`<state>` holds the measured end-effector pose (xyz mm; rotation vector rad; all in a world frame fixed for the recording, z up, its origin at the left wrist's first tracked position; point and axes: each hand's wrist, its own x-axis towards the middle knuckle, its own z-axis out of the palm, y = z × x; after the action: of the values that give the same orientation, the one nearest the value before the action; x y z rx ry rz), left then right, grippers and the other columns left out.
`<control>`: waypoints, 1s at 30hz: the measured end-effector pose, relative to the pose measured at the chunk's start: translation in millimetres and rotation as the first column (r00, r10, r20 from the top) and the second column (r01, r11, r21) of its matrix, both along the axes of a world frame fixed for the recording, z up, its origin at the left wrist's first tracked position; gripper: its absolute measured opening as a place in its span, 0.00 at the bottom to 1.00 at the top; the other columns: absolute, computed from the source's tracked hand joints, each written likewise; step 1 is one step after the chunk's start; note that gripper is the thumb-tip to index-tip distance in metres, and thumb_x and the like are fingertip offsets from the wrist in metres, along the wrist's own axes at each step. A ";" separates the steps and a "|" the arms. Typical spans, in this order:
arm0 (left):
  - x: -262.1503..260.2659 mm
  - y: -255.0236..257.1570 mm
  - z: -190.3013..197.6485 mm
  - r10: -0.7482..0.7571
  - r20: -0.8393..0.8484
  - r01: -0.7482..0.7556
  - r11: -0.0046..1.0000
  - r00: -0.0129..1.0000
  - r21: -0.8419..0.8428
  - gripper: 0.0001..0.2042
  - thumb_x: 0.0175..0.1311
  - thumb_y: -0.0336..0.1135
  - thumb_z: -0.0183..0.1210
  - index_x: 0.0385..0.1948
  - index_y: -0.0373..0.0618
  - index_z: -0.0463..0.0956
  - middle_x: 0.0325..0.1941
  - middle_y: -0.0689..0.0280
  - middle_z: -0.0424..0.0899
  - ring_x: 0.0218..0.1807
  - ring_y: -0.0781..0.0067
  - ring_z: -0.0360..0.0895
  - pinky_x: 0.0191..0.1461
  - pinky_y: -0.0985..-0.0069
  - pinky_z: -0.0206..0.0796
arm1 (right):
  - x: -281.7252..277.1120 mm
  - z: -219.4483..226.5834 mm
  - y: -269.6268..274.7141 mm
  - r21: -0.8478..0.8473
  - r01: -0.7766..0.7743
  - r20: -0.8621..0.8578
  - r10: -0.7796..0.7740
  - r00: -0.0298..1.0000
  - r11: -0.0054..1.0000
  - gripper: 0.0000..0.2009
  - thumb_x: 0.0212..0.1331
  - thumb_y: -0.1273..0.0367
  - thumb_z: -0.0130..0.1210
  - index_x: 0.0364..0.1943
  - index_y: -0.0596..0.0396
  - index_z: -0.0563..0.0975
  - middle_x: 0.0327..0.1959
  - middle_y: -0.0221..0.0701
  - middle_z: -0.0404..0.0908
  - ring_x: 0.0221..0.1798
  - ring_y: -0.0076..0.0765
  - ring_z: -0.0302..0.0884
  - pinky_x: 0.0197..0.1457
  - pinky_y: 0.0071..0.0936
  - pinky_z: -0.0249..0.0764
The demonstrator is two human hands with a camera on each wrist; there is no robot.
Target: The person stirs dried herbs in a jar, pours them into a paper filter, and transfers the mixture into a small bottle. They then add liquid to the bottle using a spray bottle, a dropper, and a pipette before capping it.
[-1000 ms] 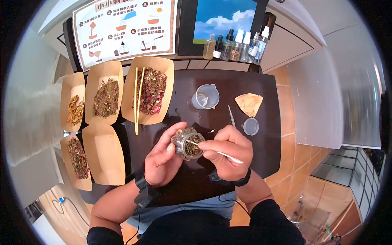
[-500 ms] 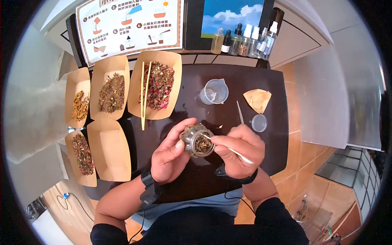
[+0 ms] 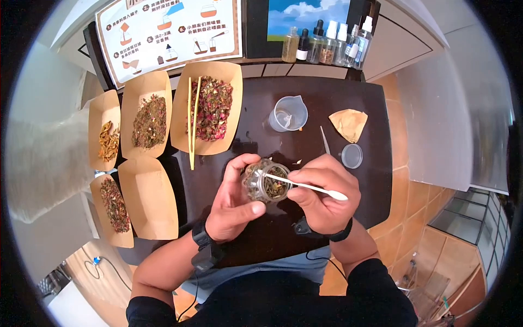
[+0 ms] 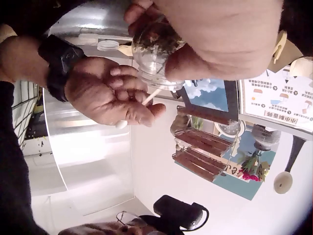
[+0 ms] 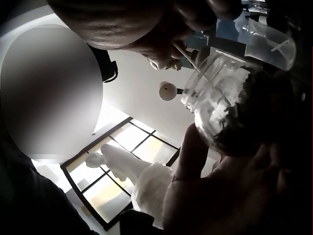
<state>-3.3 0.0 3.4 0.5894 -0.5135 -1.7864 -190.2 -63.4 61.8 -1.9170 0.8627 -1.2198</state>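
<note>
My left hand (image 3: 231,210) grips a round clear glass jar (image 3: 255,180), tilted with its open mouth towards my right hand. Dried brown-green plant bits (image 3: 277,189) show inside the mouth. Between thumb and fingers, my right hand (image 3: 333,177) pinches a thin white stick (image 3: 310,187) with a rounded, flattened outer end; its other end overlaps the jar's mouth. In the left wrist view the jar (image 4: 151,54) sits in the left hand, with the right hand (image 4: 100,93) close by. The jar (image 5: 215,98) shows from the side in the right wrist view.
Several card trays, such as one with dried petals (image 3: 231,125) and yellow tongs (image 3: 192,125), stand left. Beyond the hands are a plastic beaker (image 3: 289,113), a folded brown filter (image 3: 348,124), a thin pale stick (image 3: 324,139) and a round lid (image 3: 352,156). Several bottles (image 3: 328,48) line the back.
The white stick has shifted in the right fingers, and its rounded end now shows fully. The left thumb has moved lower on the jar. The head view has also shifted.
</note>
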 end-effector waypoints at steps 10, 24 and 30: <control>-4.0 2.9 1.0 0.023 0.173 -0.005 0.995 0.985 -0.102 0.48 0.53 0.17 0.72 0.75 0.50 0.51 0.70 0.57 0.67 0.71 0.64 0.68 0.74 0.65 0.63 | -6.1 5.7 4.1 0.050 0.039 0.027 -0.040 0.999 0.998 0.09 0.61 0.70 0.70 0.41 0.60 0.85 0.33 0.37 0.83 0.31 0.32 0.81 0.34 0.24 0.75; 3.7 -6.4 9.7 0.467 0.865 0.155 0.855 0.185 -0.495 0.37 0.45 0.30 0.78 0.62 0.41 0.72 0.61 0.51 0.79 0.64 0.45 0.75 0.67 0.57 0.69 | 4.6 -2.2 1.4 -0.101 -0.050 -0.050 0.045 0.998 0.994 0.09 0.55 0.75 0.70 0.40 0.59 0.85 0.33 0.34 0.84 0.30 0.34 0.84 0.31 0.25 0.76; 0.5 -6.1 12.6 0.439 0.881 0.188 0.863 0.180 -0.468 0.37 0.43 0.33 0.80 0.61 0.40 0.74 0.62 0.52 0.77 0.67 0.43 0.72 0.71 0.55 0.64 | 5.4 -5.5 -7.1 -0.090 -0.125 -0.204 0.105 0.973 0.988 0.11 0.50 0.80 0.67 0.39 0.61 0.85 0.32 0.36 0.83 0.27 0.39 0.79 0.31 0.30 0.75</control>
<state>-2.8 -6.1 16.0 1.3770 -1.7232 -0.7360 -184.8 -70.5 56.3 -2.1682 0.7904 -1.0336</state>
